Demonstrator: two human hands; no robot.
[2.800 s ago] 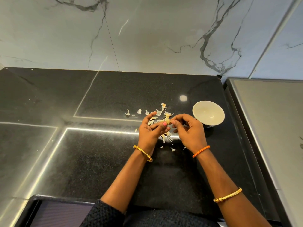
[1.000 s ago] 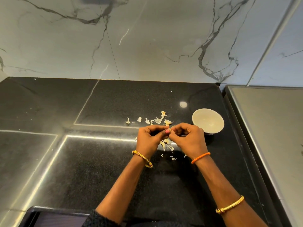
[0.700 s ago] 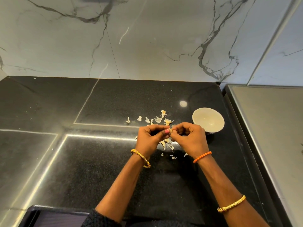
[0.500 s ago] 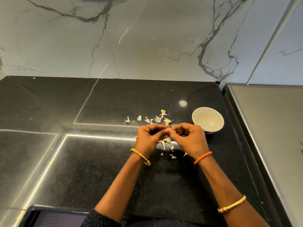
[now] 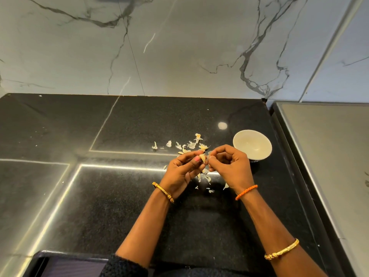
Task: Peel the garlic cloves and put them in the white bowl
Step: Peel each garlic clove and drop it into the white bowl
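My left hand (image 5: pixel 182 169) pinches a pale, curved garlic clove (image 5: pixel 202 157) between thumb and fingertips, above the speckled black stone counter (image 5: pixel 111 196). My right hand (image 5: pixel 229 166) has its fingers curled, thumb and forefinger nipping at the clove's tip. Thin, papery garlic skins (image 5: pixel 189 145) lie scattered under and beyond my hands. The round, smooth white bowl (image 5: pixel 252 145) sits just right of my right hand.

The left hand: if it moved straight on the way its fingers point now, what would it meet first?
The left hand points right, holding the garlic clove. It would probably first meet the right hand's fingers, just beside the clove; their depth is unclear.
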